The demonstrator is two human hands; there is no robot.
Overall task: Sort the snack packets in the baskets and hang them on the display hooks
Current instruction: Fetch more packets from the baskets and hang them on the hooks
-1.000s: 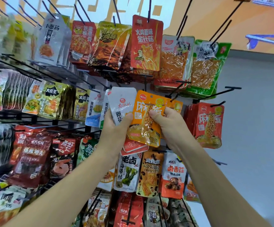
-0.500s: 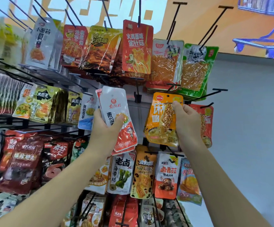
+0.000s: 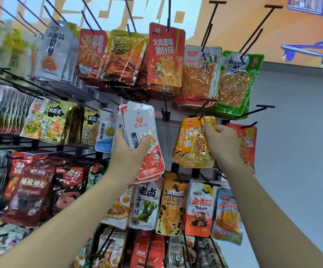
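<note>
Person faces a wire display rack, both bare arms raised. Left hand [image 3: 126,153] grips a small stack of white-and-red snack packets [image 3: 143,128]: thumb curled across the front of the top one, fingers hidden behind, at least one more packet edge showing at the back. The stack is held upright in front of the rack's middle row, clear of any hook. Right hand [image 3: 224,146] pinches the upper right corner of an orange snack packet [image 3: 193,147], fingers curled round its edge. The packet's top edge meets the wire of a black display hook [image 3: 205,105]; cannot tell whether the hole is threaded on. A second orange packet edge shows just behind on the left side. Just right of the right hand, partly covered by it, a red packet [image 3: 248,146] hangs on the neighbouring hook. Row above: a red chicken-print packet [image 3: 165,55] and a green-edged packet [image 3: 236,82] hanging. Row below: a seaweed-knot packet [image 3: 146,206] and a mushroom packet [image 3: 200,209] hanging side by side with others.
</note>
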